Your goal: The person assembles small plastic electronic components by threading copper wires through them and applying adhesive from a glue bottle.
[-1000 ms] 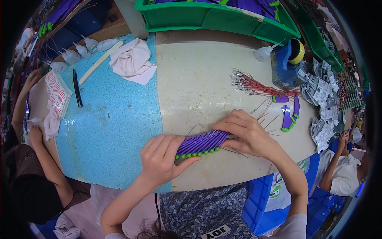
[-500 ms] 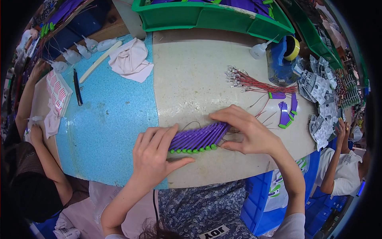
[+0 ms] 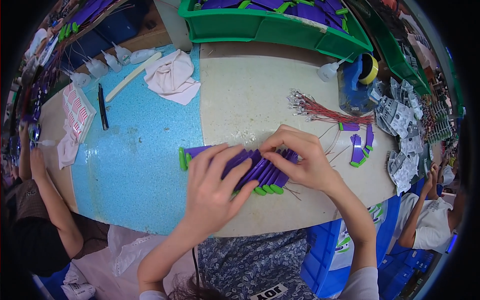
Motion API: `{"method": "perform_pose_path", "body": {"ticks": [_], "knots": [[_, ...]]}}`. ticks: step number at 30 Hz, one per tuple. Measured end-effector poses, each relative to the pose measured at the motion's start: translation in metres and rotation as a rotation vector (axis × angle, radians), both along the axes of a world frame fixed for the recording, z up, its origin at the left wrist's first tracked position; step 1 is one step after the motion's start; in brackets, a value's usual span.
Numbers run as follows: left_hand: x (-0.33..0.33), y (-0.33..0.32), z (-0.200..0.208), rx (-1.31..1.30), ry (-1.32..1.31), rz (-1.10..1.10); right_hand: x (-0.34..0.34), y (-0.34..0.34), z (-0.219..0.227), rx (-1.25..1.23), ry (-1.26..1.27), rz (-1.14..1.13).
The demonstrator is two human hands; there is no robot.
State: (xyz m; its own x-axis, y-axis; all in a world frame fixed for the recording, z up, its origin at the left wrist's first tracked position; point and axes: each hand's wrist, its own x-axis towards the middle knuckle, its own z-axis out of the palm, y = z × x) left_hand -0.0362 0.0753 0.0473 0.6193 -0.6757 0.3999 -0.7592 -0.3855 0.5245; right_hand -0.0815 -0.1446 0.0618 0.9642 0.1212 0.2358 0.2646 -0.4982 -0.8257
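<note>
A row of flat purple plastic pieces (image 3: 267,172) with green ends lies overlapped near the table's front edge, thin wires poking out at its right. My left hand (image 3: 210,187) curves over the left part of the row, its fingers bent and holding the pieces while covering many of them. At the left, two pieces lie turned, their green ends (image 3: 183,159) pointing left. My right hand (image 3: 307,162) pinches the top edge of the row between thumb and fingers; which piece it has hold of is partly hidden.
Red-wired leads (image 3: 325,112) lie at the right, beside several loose purple pieces (image 3: 357,148) and stacked grey parts (image 3: 405,135). A green bin (image 3: 270,32) stands at the back with a dropper bottle (image 3: 328,71) near it. A cloth (image 3: 172,77) and black tweezers (image 3: 103,107) rest on the blue mat (image 3: 135,175).
My left hand has moved over the row, and my right hand has shifted from its right end to pinch its top. Pieces at the left have turned, with green ends now pointing left.
</note>
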Motion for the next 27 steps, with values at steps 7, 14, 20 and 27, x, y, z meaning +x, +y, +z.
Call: {"method": "perform_pose_path", "body": {"ticks": [7, 14, 20, 27], "knots": [[0.008, -0.016, 0.0, -0.421, 0.591, 0.172, -0.003, -0.004, -0.014, 0.009, -0.005, -0.179], [0.021, 0.021, 0.041, -0.958, 1.157, 0.344, 0.038, -0.084, -0.047, -0.102, -0.377, -1.016], [-0.013, -0.004, 0.041, -0.724, 1.54, 0.173, 0.072, -0.131, -0.056, 0.059, -0.072, -0.946], [-0.02, 0.006, 0.022, -0.63, 1.26, 0.174, -0.044, -0.002, 0.044, 0.527, 0.214, -0.449]]}}
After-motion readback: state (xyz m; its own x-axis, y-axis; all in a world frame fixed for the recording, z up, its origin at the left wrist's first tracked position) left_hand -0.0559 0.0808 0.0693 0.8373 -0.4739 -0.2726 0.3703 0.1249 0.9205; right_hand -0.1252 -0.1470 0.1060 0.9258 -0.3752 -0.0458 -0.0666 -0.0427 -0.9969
